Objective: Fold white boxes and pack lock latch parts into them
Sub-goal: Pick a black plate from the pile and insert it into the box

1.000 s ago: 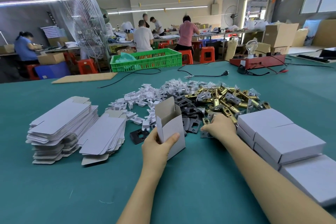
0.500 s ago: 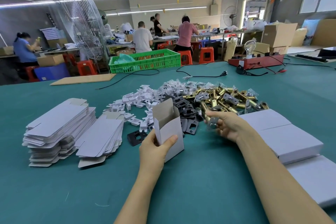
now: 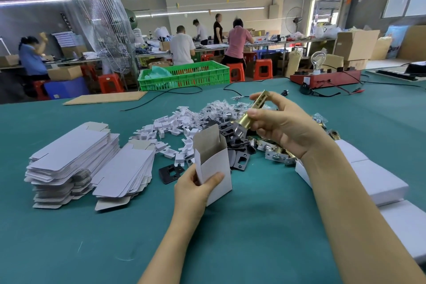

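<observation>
My left hand (image 3: pixel 196 188) grips a folded white box (image 3: pixel 214 163) that stands upright on the green table, its top flap open. My right hand (image 3: pixel 283 127) is raised above the parts pile and holds a brass lock latch (image 3: pixel 252 110) tilted, up and to the right of the box's open mouth. Under it lie black strike plates (image 3: pixel 232 143), white plastic pieces (image 3: pixel 170 127) and more brass latches (image 3: pixel 276 152). Two stacks of flat white box blanks (image 3: pixel 76 159) sit at the left. Closed white boxes (image 3: pixel 378 182) are stacked at the right, partly behind my right forearm.
A loose black plate (image 3: pixel 171 173) lies just left of the box. Farther back are a green crate (image 3: pixel 184 76), a cardboard sheet (image 3: pixel 106 98), black cables and a red test unit (image 3: pixel 325 78) with a bulb. A large fan and several workers are behind the table.
My right hand has come up off the parts pile with a brass latch and moved toward the box. The left hand keeps the box where it was.
</observation>
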Demonstrator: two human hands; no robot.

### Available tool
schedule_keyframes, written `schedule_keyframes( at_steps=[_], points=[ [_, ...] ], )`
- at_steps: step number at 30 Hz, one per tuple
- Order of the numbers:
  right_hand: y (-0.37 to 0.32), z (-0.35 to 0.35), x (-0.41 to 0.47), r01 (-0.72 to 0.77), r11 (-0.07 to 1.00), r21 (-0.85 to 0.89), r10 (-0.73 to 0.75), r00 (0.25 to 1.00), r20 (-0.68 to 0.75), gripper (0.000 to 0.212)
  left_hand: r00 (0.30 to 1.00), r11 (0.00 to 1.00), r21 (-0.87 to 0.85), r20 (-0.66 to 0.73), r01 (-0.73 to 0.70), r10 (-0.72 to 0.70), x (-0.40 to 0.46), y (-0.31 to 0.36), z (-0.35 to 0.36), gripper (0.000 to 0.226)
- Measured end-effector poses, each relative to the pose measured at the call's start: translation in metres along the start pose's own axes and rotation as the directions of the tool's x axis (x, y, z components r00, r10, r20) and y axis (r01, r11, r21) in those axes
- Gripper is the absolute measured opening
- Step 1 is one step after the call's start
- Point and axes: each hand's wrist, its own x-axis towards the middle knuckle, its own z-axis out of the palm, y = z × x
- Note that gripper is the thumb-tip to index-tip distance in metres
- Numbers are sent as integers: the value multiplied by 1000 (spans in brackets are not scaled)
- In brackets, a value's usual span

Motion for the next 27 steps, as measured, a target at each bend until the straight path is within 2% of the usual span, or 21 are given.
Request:
schedule_keyframes(
  at_steps=[1, 3, 5, 7, 10, 15, 18, 24, 27],
  points=[
    [-3, 4, -1, -15, 999, -28, 15, 1000, -6, 52, 1000, 1000, 8, -4, 1, -1, 0, 0, 0, 24],
    [-4, 16, 0, -35, 981, -193, 24, 998, -58, 46, 1000, 1000, 13, -1, 5, -5, -1, 0, 1, 23],
    [3, 29, 2, -6, 913, -407, -51, 990, -130, 42, 1000, 1000, 22, 6, 5, -5, -1, 0, 1, 22],
    [12, 41, 4, 39, 858, -512, -142, 976, -163, 37, 1000, 999, 34, 9, -3, 3, -2, 0, 1, 22],
    [20, 48, 6, 83, 845, -529, -192, 969, -155, 35, 1000, 999, 33, 15, 4, -4, -1, 1, 3, 24],
    [21, 51, 7, 121, 898, -422, -194, 972, -133, 35, 1000, 999, 44, 25, -3, 2, -1, -1, 3, 25],
    [25, 54, 8, 118, 866, -485, -206, 969, -132, 34, 1000, 999, 48, 29, 3, -4, 0, -2, 3, 26],
    [31, 54, 9, 146, 671, -727, -283, 956, -69, 37, 999, 999, 36, 14, 37, -37, 1, -3, 3, 28],
    [33, 58, 9, 214, 501, -838, -335, 941, 40, 42, 999, 998, 50, 11, 39, -40, 1, -2, 4, 25]
  ],
)
